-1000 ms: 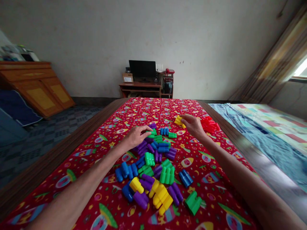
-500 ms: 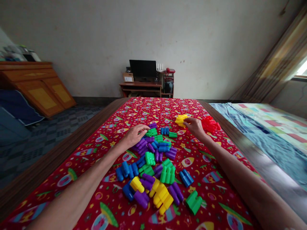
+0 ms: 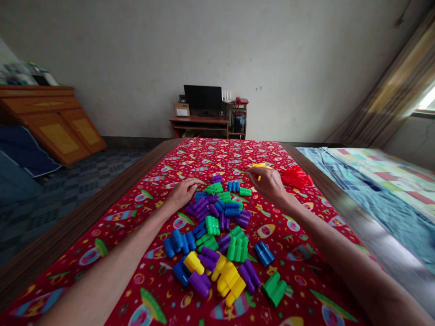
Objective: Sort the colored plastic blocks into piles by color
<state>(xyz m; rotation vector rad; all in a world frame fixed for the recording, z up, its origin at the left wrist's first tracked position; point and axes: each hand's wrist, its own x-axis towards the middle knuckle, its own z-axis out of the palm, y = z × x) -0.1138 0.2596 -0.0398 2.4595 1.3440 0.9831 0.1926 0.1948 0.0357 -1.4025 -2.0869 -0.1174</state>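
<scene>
Several plastic tube-shaped building blocks lie in a loose heap along the middle of the cloth. Purple blocks (image 3: 200, 207), green blocks (image 3: 238, 249), blue blocks (image 3: 180, 241) and yellow blocks (image 3: 228, 280) are mixed there. My left hand (image 3: 183, 194) hovers at the heap's far left edge, its fingers stretched to the right with nothing visible in them. To the right of the heap, my right hand (image 3: 267, 182) is held over the cloth with fingers bent and apart, and no block shows in it. It partly hides a separate yellow pile (image 3: 261, 165). A pile of red blocks (image 3: 296, 176) lies to its right.
A red patterned cloth (image 3: 224, 154) covers the long table, whose dark wooden edge (image 3: 136, 174) shows at the left. Beyond it stands a desk with a monitor (image 3: 203, 98). A bed (image 3: 384, 181) is at the right, a wooden cabinet (image 3: 57, 124) at the left.
My right hand has come back from the yellow pile, leftward and nearer to me. My left hand has drawn back a little to the left. The heap looks the same.
</scene>
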